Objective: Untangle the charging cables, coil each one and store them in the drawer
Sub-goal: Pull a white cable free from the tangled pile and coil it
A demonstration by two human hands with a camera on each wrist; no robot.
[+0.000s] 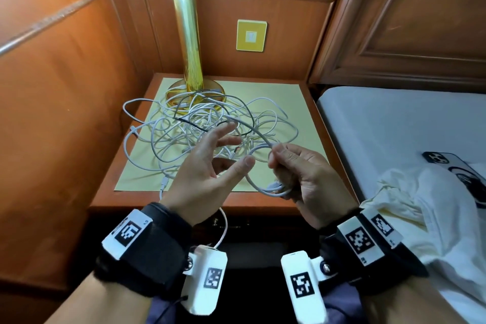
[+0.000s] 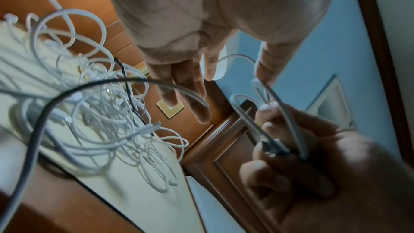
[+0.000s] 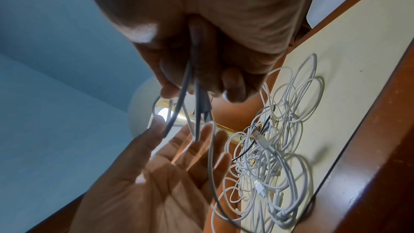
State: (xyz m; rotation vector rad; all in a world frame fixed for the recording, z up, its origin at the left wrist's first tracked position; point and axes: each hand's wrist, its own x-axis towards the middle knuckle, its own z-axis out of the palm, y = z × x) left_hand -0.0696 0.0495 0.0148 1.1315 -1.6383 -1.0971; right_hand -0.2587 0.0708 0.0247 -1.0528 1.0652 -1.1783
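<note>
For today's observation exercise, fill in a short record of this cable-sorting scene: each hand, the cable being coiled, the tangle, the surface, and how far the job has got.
Left hand: open, fingers spread, a white strand running past the fingertips
Right hand: grip closed on a small white coil
Tangle: many white cables and a dark one, heaped loosely
Surface: nightstand with a pale mat, lamp base at the back
Bed: on the right, a phone lying on it
Progress: first loops made; the strand runs back into the tangle; nothing stored yet

white cable (image 1: pixel 265 187): small coil, gripped in right hand (image 1: pixel 302 179) | tangled cables (image 1: pixel 200 126): heaped on nightstand
</note>
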